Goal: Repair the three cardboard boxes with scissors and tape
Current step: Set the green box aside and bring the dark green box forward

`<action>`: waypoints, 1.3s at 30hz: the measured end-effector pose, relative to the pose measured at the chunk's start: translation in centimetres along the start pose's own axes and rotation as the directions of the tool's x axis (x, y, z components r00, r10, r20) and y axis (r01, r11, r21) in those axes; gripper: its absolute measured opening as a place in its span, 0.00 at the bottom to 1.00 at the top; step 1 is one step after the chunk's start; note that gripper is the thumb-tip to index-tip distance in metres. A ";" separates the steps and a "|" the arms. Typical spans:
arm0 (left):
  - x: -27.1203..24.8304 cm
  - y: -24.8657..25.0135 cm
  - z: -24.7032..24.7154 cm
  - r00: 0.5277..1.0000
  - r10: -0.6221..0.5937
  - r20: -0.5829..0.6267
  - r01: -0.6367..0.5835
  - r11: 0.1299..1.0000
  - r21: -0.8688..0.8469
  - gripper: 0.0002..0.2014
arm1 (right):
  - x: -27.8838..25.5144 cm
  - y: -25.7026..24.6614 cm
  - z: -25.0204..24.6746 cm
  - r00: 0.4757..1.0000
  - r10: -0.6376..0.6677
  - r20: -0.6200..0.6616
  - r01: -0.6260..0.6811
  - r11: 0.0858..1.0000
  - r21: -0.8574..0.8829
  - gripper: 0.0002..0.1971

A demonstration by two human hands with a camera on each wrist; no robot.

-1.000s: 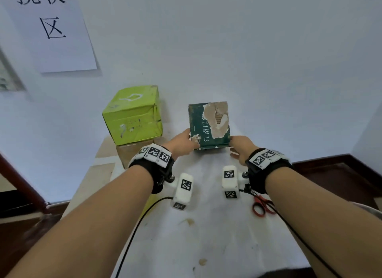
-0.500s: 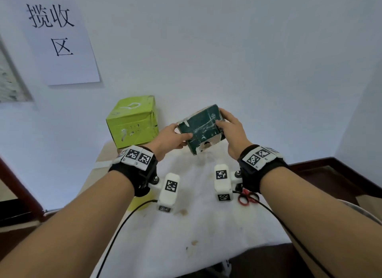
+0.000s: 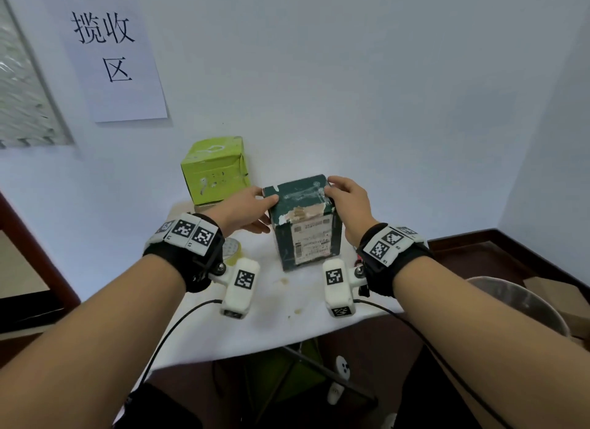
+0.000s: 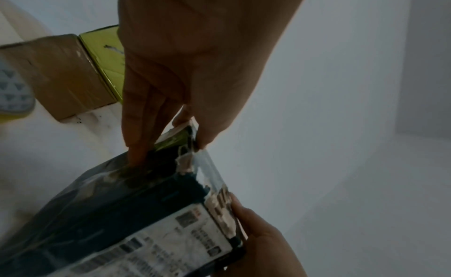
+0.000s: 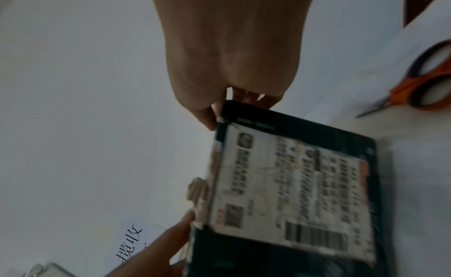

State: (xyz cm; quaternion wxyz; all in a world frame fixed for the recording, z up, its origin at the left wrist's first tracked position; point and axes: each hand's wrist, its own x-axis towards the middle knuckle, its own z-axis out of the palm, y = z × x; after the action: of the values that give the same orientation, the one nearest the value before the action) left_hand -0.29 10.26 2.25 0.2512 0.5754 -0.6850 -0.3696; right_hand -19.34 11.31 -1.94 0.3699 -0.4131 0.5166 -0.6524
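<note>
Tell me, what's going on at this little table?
A person is holding a dark green box upright on the white table, left hand and right hand gripping its top corners. The cardboard is torn along the top front edge, above a shipping label. The scissors and a tape roll lie on the table, untouched. A lime green box sits on a brown box behind.
</note>
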 end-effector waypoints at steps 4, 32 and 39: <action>-0.2 -0.8 0.3 0.995 0.101 -0.019 -0.087 0.928 0.362 0.34 | -0.5 1.7 0.0 0.998 0.061 -0.018 -0.062 0.997 -0.037 0.13; 2.2 -4.1 3.0 0.961 0.269 -0.071 -0.246 0.940 0.234 0.45 | 2.1 8.4 -7.5 0.905 0.424 -0.028 -0.163 0.286 -0.944 0.20; 2.3 -4.1 3.3 0.949 0.308 -0.065 -0.289 0.934 0.210 0.45 | 2.4 8.9 -8.2 0.954 0.201 -0.220 -0.287 0.825 -0.488 0.09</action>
State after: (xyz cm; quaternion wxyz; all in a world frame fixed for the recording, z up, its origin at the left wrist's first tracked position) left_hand -0.85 8.43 -3.14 0.2792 0.5040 -0.7846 -0.2289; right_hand -27.31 10.39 -11.29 0.2841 -0.3736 0.7484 -0.4686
